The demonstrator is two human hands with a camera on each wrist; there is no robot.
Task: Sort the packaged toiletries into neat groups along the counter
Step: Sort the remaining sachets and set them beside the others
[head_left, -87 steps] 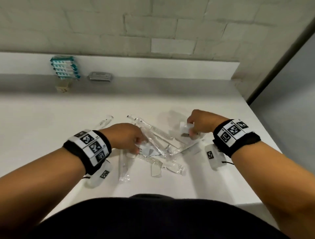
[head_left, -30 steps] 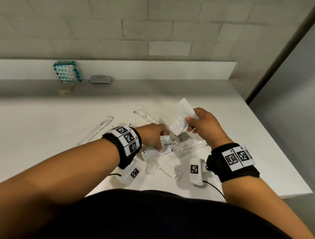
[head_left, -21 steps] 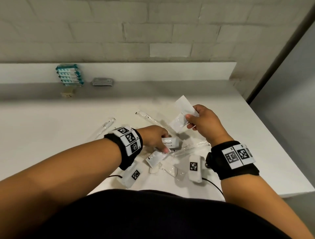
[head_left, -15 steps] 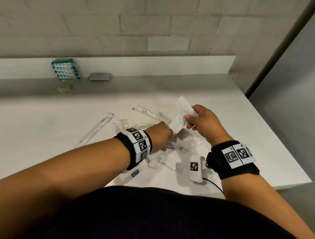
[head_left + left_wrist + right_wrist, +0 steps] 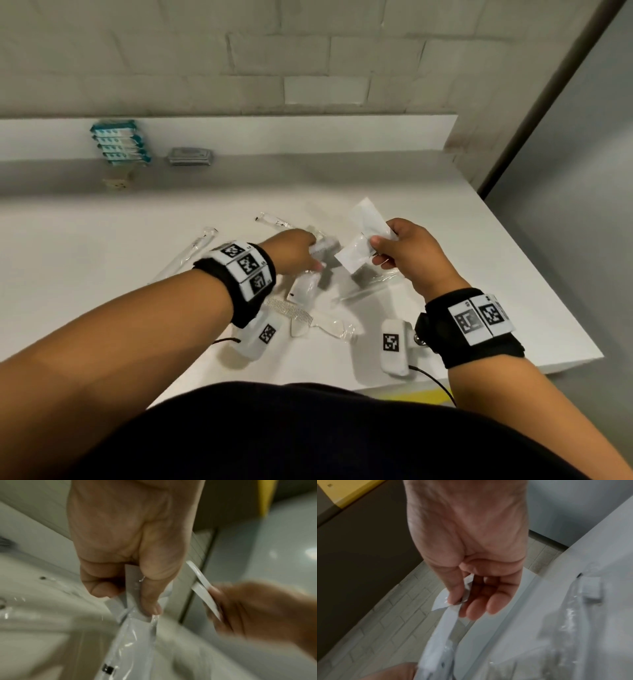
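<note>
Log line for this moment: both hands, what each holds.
left hand: grips clear-wrapped packet | right hand: pinches white sachets above counter | loose pile unsorted

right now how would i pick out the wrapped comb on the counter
Start at the white counter and find the loose pile of clear packets in front of the person. The clear-wrapped white comb lies nearest the body, just beyond the left wrist's camera. Only it shows a row of fine teeth.
</note>
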